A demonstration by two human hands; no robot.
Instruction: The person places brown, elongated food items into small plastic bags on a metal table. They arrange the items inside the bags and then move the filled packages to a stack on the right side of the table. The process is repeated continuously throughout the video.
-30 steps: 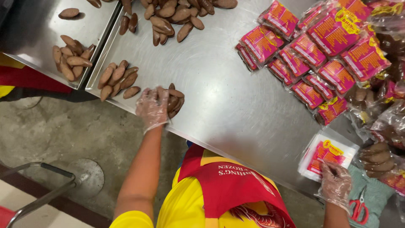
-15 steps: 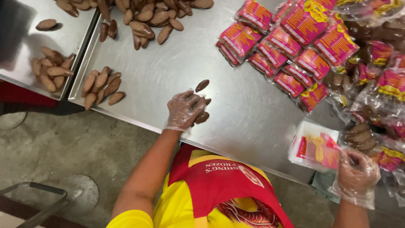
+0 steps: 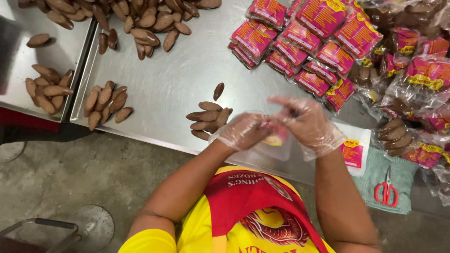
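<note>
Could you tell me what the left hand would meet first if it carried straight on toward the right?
Almost at once the right hand: the left hand points rightward at it, both gripping a clear plastic bag. Depth looks equal.

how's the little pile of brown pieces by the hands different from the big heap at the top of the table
The small pile holds only a few pieces, while the big heap holds many and runs past the top edge of the view. The small pile lies at the near edge of the steel table, just beyond the left hand; the big heap lies at the far side, away from both the left hand and the right hand. Both are brown, elongated, unwrapped pieces lying loose on the metal.
</note>
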